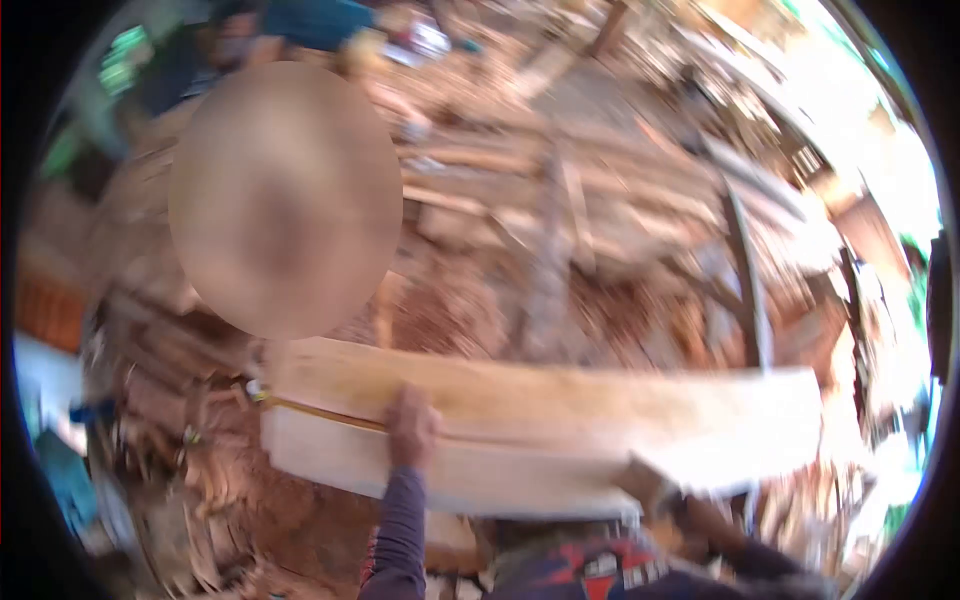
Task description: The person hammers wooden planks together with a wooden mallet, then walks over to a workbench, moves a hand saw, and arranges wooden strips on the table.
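Note:
A long, pale wooden beam (560, 400) lies across the view in front of me, with a yellowish upper face and a whiter near face. Along the line between these faces runs a narrow yellow measuring tape (325, 412), reaching from the beam's left end to my left hand (412, 428). The fingers of that hand are closed over the tape, against the wood. By the near edge, right of centre, my right hand (685, 508) is dark and blurred. It grips a brownish, block-shaped thing (645, 484) whose kind I cannot make out.
Rough timber pieces (470, 160) lie scattered over reddish soil (440, 310) beyond the beam. A dark upright post (742, 270) stands at the right. A person in a blue garment (315, 22) is at the upper left, partly behind a large blurred oval (285, 200).

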The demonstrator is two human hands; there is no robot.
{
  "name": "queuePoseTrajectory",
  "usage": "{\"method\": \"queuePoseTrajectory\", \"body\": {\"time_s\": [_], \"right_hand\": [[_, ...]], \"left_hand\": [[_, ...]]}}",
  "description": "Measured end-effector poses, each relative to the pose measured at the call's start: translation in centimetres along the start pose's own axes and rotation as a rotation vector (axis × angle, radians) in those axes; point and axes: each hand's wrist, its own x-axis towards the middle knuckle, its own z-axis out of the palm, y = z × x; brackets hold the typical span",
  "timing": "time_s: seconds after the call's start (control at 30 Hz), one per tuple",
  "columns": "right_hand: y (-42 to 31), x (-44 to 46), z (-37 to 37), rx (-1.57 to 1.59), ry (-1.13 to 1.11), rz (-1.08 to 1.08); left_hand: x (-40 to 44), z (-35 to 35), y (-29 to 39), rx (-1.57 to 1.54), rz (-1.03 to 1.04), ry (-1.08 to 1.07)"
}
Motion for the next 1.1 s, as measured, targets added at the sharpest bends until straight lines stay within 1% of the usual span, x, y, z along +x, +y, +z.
{"method": "queuePoseTrajectory", "body": {"time_s": [0.03,0.07,0.1,0.13,0.17,0.2,0.23,0.27,0.33,0.4,0.47,0.5,0.53,0.57,0.6,0.67,0.7,0.73,0.77,0.8,0.9,1.03,1.1], "right_hand": [[-0.9,-0.7,-0.6,-0.049,-0.018,0.024],[-1.7,-1.4,-1.1,-0.099,-0.038,0.047],[-0.1,-1.2,1.0,0.099,0.010,-0.012],[-1.2,-2.1,-1.2,0.154,-0.100,0.027],[-2.1,-3.5,-3.3,0.179,-0.051,0.051],[-1.2,-3.7,-2.9,0.254,-0.055,0.088],[-0.3,-4.0,-3.8,0.307,-0.118,0.118],[-0.8,-4.8,-4.0,0.320,-0.125,0.140],[2.8,-4.0,-4.6,0.367,-0.169,0.069],[7.7,-3.3,-5.5,0.386,-0.187,0.063],[13.2,-3.1,-5.3,0.388,-0.099,0.174],[17.5,-2.8,-2.4,0.459,0.073,0.101],[20.8,-3.0,-1.9,0.496,0.094,0.176],[23.4,-3.4,-2.5,0.529,0.068,0.290],[26.0,-3.8,-3.6,0.552,0.052,0.405],[30.8,-4.8,-3.7,0.732,0.162,0.514],[32.9,-5.1,-4.2,0.692,0.130,0.573],[34.5,-5.3,-4.8,0.681,0.065,0.644],[35.9,-5.4,-4.3,0.673,0.080,0.599],[36.5,-5.5,-4.4,0.660,0.097,0.556],[35.3,-5.8,-5.0,0.504,0.082,0.546],[34.6,-5.9,-4.3,0.463,0.111,0.555],[34.7,-6.2,-3.8,0.465,0.138,0.534]], "left_hand": [[0.0,0.4,0.6,-0.072,-0.121,-0.029],[0.0,0.7,1.4,0.023,-0.138,-0.018],[0.1,2.4,1.5,0.087,-0.096,0.075],[-0.5,4.7,0.8,0.077,-0.212,-0.007],[0.4,5.3,3.2,-0.011,-0.170,0.175],[1.2,6.0,7.2,-0.158,-0.229,0.153],[1.9,6.6,11.1,-0.302,-0.292,0.139],[3.0,6.6,14.0,-0.319,-0.162,0.244],[5.7,8.4,23.9,-0.472,0.091,0.179],[8.7,10.5,32.7,-0.430,0.295,0.104],[11.0,14.3,39.5,-0.441,0.239,-0.007],[10.7,16.8,41.5,-0.429,0.250,-0.042],[10.3,20.0,43.0,-0.267,0.198,-0.178],[10.6,22.2,44.5,-0.110,0.147,-0.291],[11.7,22.5,46.1,-0.116,0.165,-0.295],[13.4,21.0,47.8,0.145,-0.183,-0.817],[13.2,21.1,47.7,0.155,-0.175,-0.820],[13.0,21.5,47.4,0.159,-0.151,-0.762],[12.8,21.8,47.2,0.159,-0.126,-0.702],[13.0,21.5,47.4,0.156,-0.120,-0.696],[13.0,21.2,47.7,0.178,-0.160,-0.739],[13.3,22.8,46.7,0.135,-0.075,-0.692],[12.4,22.8,45.8,0.110,-0.124,-0.743]]}}
